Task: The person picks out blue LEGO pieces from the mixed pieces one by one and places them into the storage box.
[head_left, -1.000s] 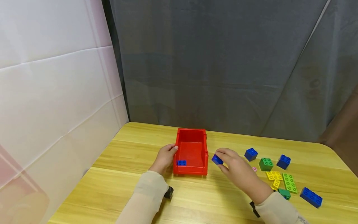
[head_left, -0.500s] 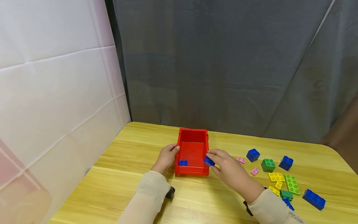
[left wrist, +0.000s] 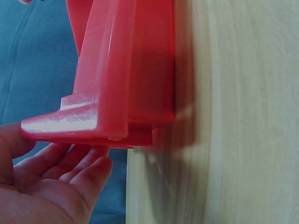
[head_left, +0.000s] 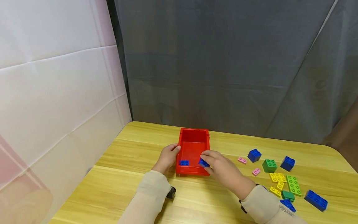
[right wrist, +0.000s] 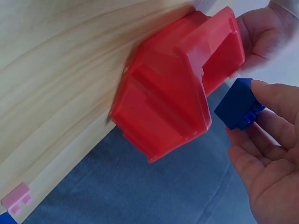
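Note:
A red plastic bin [head_left: 193, 170] stands on the table with its open top up. My left hand [head_left: 167, 157] holds its left rim; in the left wrist view the thumb is on one side of the rim and the fingers [left wrist: 79, 161] lie along the outer wall. One flat blue brick [head_left: 184, 162] with studs up lies inside, near the bin's front left. Over the front right part of the bin, my right hand [head_left: 221, 166] pinches a blue building brick [right wrist: 239, 105] between thumb and fingers. The right wrist view shows its studs turned toward the palm.
To the right lie two pink bricks [head_left: 242, 160], several blue bricks [head_left: 316, 200], a green brick [head_left: 269, 165], a lime brick [head_left: 293, 185], several yellow pieces [head_left: 277, 177], a dark green piece [head_left: 288, 195] and a blue wedge piece [head_left: 288, 205]. A grey curtain [head_left: 218, 68] hangs behind the table.
My right hand has moved left with the blue brick, from beside the bin to over its inside. Both pink bricks have come fully into sight. My left hand keeps its hold on the bin.

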Demonstrator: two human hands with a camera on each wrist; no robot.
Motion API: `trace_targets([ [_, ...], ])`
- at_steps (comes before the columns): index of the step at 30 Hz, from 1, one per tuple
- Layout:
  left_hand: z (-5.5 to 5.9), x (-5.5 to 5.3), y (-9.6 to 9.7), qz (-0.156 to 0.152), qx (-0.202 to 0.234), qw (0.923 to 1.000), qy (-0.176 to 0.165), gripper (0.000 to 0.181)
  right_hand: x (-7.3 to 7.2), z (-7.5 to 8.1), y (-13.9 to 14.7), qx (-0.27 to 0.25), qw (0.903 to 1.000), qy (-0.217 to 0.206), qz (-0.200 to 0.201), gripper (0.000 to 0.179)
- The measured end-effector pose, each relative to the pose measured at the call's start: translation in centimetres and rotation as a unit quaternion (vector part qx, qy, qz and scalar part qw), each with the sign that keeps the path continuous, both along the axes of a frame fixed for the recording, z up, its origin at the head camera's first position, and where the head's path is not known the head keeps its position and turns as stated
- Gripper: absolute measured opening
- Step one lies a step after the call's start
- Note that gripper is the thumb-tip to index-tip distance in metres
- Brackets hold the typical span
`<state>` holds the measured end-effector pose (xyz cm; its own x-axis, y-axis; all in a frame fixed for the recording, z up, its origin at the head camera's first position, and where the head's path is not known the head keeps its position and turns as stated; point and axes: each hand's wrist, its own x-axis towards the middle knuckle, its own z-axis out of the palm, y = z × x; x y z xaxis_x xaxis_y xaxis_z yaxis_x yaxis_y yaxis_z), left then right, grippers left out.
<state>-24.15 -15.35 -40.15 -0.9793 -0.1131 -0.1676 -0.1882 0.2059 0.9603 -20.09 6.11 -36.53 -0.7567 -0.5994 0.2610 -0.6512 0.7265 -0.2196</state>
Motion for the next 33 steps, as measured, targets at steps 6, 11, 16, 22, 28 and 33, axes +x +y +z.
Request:
trace_targets([
  [6, 0.0, 0.0, 0.0, 0.003, -0.005, 1.0, -0.003, 0.042, -0.3, -0.2, -0.5, 0.001, 0.9999, 0.0, 0.014, 0.043],
  [11, 0.0, 0.0, 0.0, 0.005, -0.006, 1.0, 0.0, 0.042, -0.6, -0.4, -0.9, 0.007, 0.9999, -0.007, 0.009, 0.044],
  [16, -0.1, 0.0, 0.1, 0.003, -0.002, 1.0, 0.003, 0.041, -0.9, -0.7, -1.3, 0.012, 0.9998, -0.009, 0.012, 0.044],
  [22, -0.2, 0.0, 0.1, 0.005, 0.001, 1.0, 0.004, 0.04, -1.4, -0.8, -1.9, 0.013, 0.9996, 0.005, 0.025, 0.043],
  [28, -0.2, 0.0, 0.0, 0.003, 0.001, 1.0, 0.002, 0.041, -1.9, -0.9, -2.6, 0.025, 0.9993, -0.002, 0.027, 0.042],
  [33, -0.2, 0.0, -0.1, -0.001, 0.002, 1.0, 0.007, 0.041, -2.3, -0.9, -3.1, 0.042, 0.9986, -0.024, 0.02, 0.043],
])
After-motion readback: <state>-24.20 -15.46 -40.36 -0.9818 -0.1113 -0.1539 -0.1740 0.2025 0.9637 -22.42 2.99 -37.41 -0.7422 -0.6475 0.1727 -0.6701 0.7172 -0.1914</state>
